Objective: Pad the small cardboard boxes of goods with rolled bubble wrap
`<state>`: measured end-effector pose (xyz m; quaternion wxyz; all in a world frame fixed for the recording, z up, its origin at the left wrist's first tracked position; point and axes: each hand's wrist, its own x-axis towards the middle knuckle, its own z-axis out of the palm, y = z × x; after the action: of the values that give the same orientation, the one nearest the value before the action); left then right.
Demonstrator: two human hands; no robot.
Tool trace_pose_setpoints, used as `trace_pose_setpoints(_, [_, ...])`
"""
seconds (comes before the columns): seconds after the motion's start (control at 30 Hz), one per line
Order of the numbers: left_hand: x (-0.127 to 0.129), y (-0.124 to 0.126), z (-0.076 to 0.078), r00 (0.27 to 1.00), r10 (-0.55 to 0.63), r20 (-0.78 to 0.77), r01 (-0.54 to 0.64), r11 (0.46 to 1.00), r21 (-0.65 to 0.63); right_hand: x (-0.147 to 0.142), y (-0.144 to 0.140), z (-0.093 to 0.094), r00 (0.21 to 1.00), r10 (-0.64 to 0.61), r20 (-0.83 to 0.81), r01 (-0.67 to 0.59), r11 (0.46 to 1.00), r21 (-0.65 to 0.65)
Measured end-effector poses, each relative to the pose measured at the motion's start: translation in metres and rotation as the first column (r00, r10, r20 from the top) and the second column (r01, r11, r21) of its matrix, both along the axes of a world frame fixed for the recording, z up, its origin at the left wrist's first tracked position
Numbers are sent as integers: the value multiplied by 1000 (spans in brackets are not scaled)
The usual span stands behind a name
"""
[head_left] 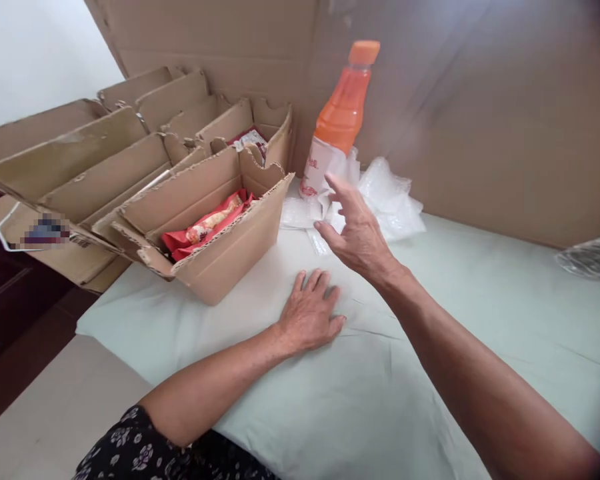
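My left hand (310,313) lies flat on the pale green cloth (330,400), its fingers spread and nothing under them that I can see. My right hand (357,230) is raised over the cloth, thumb and fingers apart and holding nothing. Just beyond its fingertips stands a bottle (343,110) of orange liquid with an orange cap and a white-and-red label, leaning a little to the right. Whether the fingers touch the bottle cannot be made out. Crumpled clear plastic wrap (387,197) lies around the bottle's foot and behind my right hand.
On the left, an open cardboard box (240,250) holds a red snack packet (210,223). More cardboard compartments (110,153) sit behind it, one with a dark red and white packet (253,141). A tall cardboard panel (480,133) closes off the back. Clear plastic packaging (593,257) lies at the right edge.
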<state>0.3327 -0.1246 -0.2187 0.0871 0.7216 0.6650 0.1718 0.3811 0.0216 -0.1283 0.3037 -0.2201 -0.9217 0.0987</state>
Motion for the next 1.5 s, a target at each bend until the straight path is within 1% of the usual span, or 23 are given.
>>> trace_pose_setpoints(0.1, [1,-2,4,1000,16,18,-15,1000,-21,-45,-13,34,996,83,30,-85,993,86])
trace_pose_setpoints(0.17, [0,-11,11,999,35,30,-34,999,-35,-66,-16,48,987,112,114,-123,988,94])
trace_pose_setpoints(0.23, [-3,-31,22,999,7,45,-7,1000,-10,-72,-20,55,976,135,169,-150,986,79])
trace_pose_setpoints(0.3, [-8,-62,33,991,-86,105,80,995,62,-59,-31,59,974,149,171,-165,983,80])
trace_pose_setpoints(0.37, [-16,-99,40,958,-154,241,117,980,162,-28,-50,61,977,154,146,-169,981,95])
trace_pose_setpoints(0.43, [-24,-137,40,911,-124,394,27,970,242,17,-76,62,983,145,113,-156,984,90])
trace_pose_setpoints(0.5, [-33,-172,34,873,-55,485,-104,950,295,71,-103,63,993,107,55,-109,994,32])
trace_pose_setpoints(0.53, [-37,-187,29,857,-1,516,-176,939,294,98,-114,63,998,53,14,-53,998,-27])
trace_pose_setpoints(0.6, [-46,-210,19,809,169,563,-351,907,231,150,-132,61,983,-144,-112,125,978,-164])
trace_pose_setpoints(0.67, [-55,-220,10,734,356,578,-518,845,137,192,-139,54,900,-386,-203,315,897,-309])
trace_pose_setpoints(0.7, [-58,-219,7,696,425,579,-573,814,91,208,-139,47,853,-478,-211,380,845,-376])
trace_pose_setpoints(0.73, [-60,-215,5,663,471,581,-606,794,47,219,-138,38,827,-530,-187,413,799,-437])
trace_pose_setpoints(0.77, [-61,-208,3,637,499,588,-620,785,7,226,-135,26,829,-540,-145,414,767,-490])
trace_pose_setpoints(0.8, [-60,-199,3,619,509,599,-616,787,-33,229,-132,14,853,-513,-94,392,751,-531])
trace_pose_setpoints(0.87, [-55,-175,4,594,493,636,-573,814,-95,222,-126,-10,925,-379,-13,301,755,-583])
trace_pose_setpoints(0.93, [-45,-153,7,572,445,688,-513,849,-123,207,-123,-27,966,-256,29,222,768,-601])
trace_pose_setpoints(0.97, [-38,-144,9,560,417,716,-483,866,-126,199,-123,-33,972,-233,40,209,770,-603])
trace_pose_setpoints(1.03, [-24,-132,13,543,373,752,-447,887,-117,192,-124,-40,962,-264,67,249,754,-608])
trace_pose_setpoints(1.13, [0,-126,17,590,328,738,-390,916,-96,209,-127,-45,920,-382,85,351,710,-611])
trace_pose_setpoints(1.23, [23,-120,18,686,208,697,-241,969,-52,253,-131,-53,872,-488,31,404,682,-610])
trace_pose_setpoints(1.3, [35,-108,17,740,107,664,-131,991,-14,284,-132,-59,827,-561,27,456,642,-616])
trace_pose_setpoints(1.4, [47,-79,18,781,-3,625,-4,1000,9,314,-129,-62,776,-628,58,524,590,-614])
trace_pose_setpoints(1.5, [50,-40,20,770,-42,637,42,999,15,312,-113,-61,773,-633,38,516,593,-618])
